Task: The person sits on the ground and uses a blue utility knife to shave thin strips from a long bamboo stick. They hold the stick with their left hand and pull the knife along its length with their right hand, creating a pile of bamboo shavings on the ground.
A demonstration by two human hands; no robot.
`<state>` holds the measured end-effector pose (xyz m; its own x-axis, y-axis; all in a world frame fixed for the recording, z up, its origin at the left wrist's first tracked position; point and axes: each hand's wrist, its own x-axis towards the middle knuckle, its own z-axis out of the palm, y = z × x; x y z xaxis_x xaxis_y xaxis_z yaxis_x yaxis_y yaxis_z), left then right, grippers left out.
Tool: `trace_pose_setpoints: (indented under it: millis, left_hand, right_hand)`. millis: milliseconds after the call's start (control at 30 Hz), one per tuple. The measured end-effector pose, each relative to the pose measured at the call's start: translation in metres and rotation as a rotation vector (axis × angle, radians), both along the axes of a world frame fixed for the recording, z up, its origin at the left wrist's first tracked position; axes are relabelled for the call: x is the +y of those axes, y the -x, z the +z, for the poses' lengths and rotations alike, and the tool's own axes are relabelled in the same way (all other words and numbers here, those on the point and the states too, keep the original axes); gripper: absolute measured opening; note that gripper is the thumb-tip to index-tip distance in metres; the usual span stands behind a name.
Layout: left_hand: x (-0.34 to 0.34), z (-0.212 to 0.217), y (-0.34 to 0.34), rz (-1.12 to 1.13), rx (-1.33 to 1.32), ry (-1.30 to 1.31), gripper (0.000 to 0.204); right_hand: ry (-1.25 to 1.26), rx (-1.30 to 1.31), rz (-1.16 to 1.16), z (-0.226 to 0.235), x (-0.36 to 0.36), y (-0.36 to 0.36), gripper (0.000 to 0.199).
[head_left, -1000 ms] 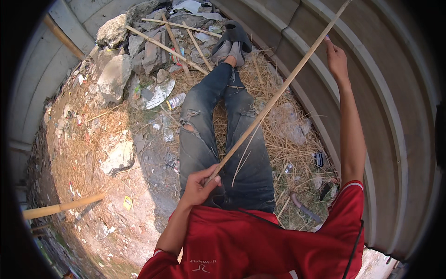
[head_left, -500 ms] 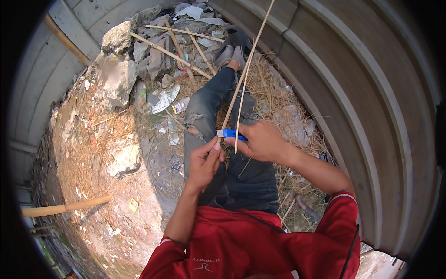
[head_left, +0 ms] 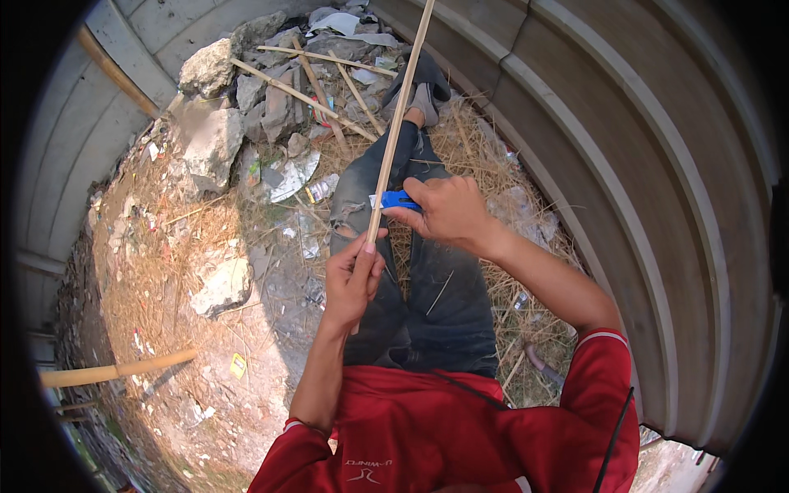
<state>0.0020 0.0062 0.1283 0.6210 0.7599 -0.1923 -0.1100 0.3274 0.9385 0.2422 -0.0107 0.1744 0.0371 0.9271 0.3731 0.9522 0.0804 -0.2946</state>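
A long, thin bamboo strip [head_left: 395, 140] slants up and away from my lap, past the top of the picture. My left hand [head_left: 347, 286] is closed around its lower part, with the thumb lying along it and a short end poking out below. In my right hand [head_left: 450, 212] is a blue utility knife [head_left: 399, 200], gripped between thumb and fingers. Its short blade points left and meets the strip a little above my left hand; the exact contact is too small to make out.
My outstretched legs [head_left: 448, 304] lie on ground strewn with straw and litter. Rocks [head_left: 209, 144] and loose bamboo sticks [head_left: 304, 99] lie beyond at the left. A bamboo pole [head_left: 123, 367] juts in from the left; a corrugated metal wall [head_left: 625, 164] curves along the right.
The knife has moved up and slightly left along the bamboo. A second thin strip, which slanted beside the first under my right hand, no longer shows. My left hand has shifted a little left and down.
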Motion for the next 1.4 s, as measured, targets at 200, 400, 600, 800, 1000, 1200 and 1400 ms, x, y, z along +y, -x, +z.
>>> trace_pose_setpoints:
  millis: [200,400,600,800,1000,1200,1400]
  left_hand:
    - [-0.072,-0.059,0.066,-0.24,0.113,0.07,0.037]
    - [-0.063,-0.058,0.063,-0.21,0.032,0.108,0.037]
    - [-0.03,-0.036,0.025,-0.148,-0.058,0.099,0.041]
    - [-0.025,-0.023,0.008,-0.135,-0.011,0.064,0.039]
    - [-0.03,-0.026,0.005,-0.074,0.148,-0.168,0.038]
    - [-0.058,-0.044,0.034,-0.144,0.224,-0.209,0.037]
    - [-0.063,-0.054,0.065,-0.251,0.246,-0.16,0.036]
  right_hand:
    - [-0.104,0.229,-0.745,0.037,0.024,-0.24,0.072]
    - [-0.136,0.274,-0.645,0.063,-0.01,-0.246,0.069]
    - [0.144,0.311,-0.188,0.024,-0.027,-0.107,0.058]
    - [0.244,0.1,0.102,0.007,-0.055,-0.006,0.048]
    - [0.182,0.076,0.008,-0.008,-0.043,-0.014,0.049]
    - [0.117,0.266,-0.499,0.023,-0.002,-0.129,0.064]
    - [0.035,0.239,-0.8,0.029,-0.003,-0.248,0.073]
